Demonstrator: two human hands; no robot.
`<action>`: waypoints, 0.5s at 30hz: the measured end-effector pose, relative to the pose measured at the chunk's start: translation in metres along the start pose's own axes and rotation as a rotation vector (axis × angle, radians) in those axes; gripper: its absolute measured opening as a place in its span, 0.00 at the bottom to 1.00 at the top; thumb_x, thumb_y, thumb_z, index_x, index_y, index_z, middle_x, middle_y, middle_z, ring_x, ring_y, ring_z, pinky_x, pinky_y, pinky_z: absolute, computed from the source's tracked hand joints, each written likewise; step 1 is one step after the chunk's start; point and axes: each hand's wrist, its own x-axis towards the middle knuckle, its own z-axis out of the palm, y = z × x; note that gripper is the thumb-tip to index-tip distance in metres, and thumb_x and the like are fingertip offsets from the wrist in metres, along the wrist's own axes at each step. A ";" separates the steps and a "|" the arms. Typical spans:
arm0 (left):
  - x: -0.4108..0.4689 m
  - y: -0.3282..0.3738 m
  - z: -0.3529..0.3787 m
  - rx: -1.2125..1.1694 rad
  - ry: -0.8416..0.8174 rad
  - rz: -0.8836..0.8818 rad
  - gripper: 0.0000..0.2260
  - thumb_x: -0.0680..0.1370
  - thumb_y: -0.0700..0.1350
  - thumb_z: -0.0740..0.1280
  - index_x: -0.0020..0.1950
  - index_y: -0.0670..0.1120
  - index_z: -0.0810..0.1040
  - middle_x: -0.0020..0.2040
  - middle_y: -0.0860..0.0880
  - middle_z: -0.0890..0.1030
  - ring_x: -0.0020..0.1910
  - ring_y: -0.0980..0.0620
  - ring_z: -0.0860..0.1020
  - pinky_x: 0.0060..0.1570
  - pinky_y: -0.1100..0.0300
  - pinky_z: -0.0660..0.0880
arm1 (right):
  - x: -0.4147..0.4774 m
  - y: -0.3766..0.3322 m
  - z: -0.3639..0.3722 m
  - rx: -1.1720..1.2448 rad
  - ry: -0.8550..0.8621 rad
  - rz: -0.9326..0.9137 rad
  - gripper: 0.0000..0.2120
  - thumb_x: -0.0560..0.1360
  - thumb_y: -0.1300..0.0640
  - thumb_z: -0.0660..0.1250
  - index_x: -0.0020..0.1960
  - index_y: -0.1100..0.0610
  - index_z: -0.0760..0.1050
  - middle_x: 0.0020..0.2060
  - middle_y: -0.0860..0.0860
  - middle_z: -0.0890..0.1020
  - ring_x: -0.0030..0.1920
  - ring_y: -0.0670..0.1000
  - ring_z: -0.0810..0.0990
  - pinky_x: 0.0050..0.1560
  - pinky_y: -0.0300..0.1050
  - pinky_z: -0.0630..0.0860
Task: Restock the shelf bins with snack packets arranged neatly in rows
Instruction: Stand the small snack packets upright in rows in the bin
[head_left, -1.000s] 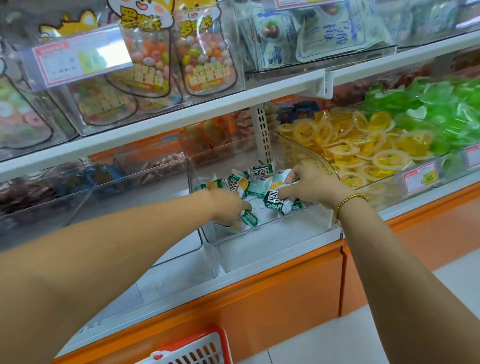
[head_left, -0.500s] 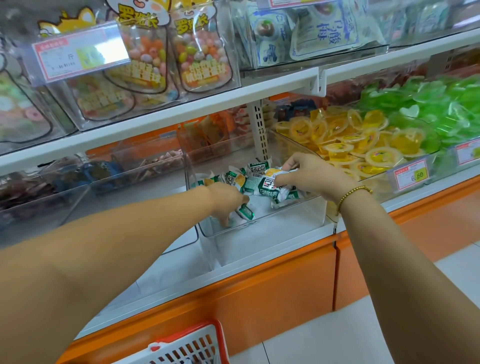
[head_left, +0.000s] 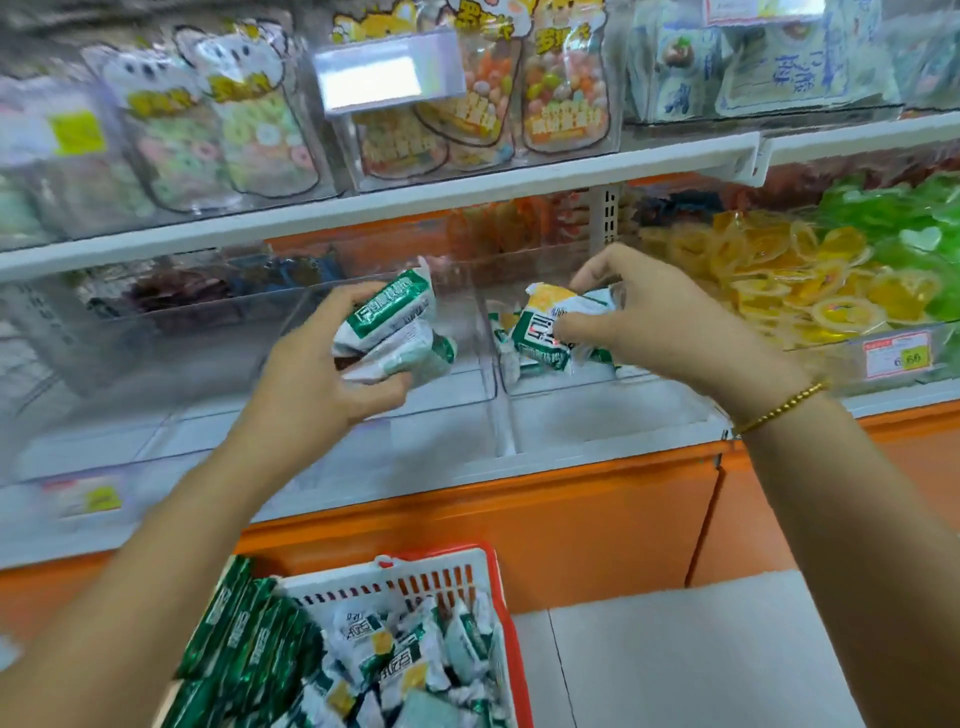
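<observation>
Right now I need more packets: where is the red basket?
The red basket is bottom centre of the head view, below the orange shelf base.

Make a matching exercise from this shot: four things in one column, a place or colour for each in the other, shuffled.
Things
1. left hand
2. right hand
3. basket
4. jellies

Descriptions
a. a gold bracelet on its wrist
b. red and white, lowest in view
c. yellow, in the far-right bin
d. grips packets before the left bin

Pairs: 1-d, 2-a, 3-b, 4-c
</observation>
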 end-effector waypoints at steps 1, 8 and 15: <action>-0.023 -0.005 -0.011 0.009 0.023 -0.030 0.26 0.68 0.43 0.75 0.58 0.63 0.69 0.46 0.75 0.76 0.44 0.76 0.74 0.36 0.82 0.66 | -0.009 -0.008 0.012 0.005 -0.072 -0.020 0.13 0.70 0.46 0.72 0.46 0.45 0.68 0.45 0.35 0.71 0.38 0.42 0.76 0.27 0.34 0.69; -0.169 -0.095 -0.001 0.243 -0.365 -0.540 0.32 0.68 0.44 0.75 0.68 0.58 0.66 0.45 0.58 0.75 0.41 0.60 0.76 0.34 0.69 0.71 | -0.055 0.003 0.152 -0.163 -0.675 0.080 0.16 0.71 0.47 0.71 0.54 0.51 0.71 0.54 0.48 0.76 0.29 0.44 0.73 0.30 0.39 0.68; -0.220 -0.128 0.032 0.461 -0.788 -0.693 0.30 0.73 0.36 0.65 0.73 0.52 0.63 0.62 0.46 0.72 0.57 0.48 0.75 0.45 0.61 0.71 | -0.103 0.028 0.243 -0.118 -0.915 0.250 0.18 0.76 0.54 0.68 0.64 0.55 0.71 0.65 0.53 0.72 0.50 0.50 0.76 0.51 0.45 0.77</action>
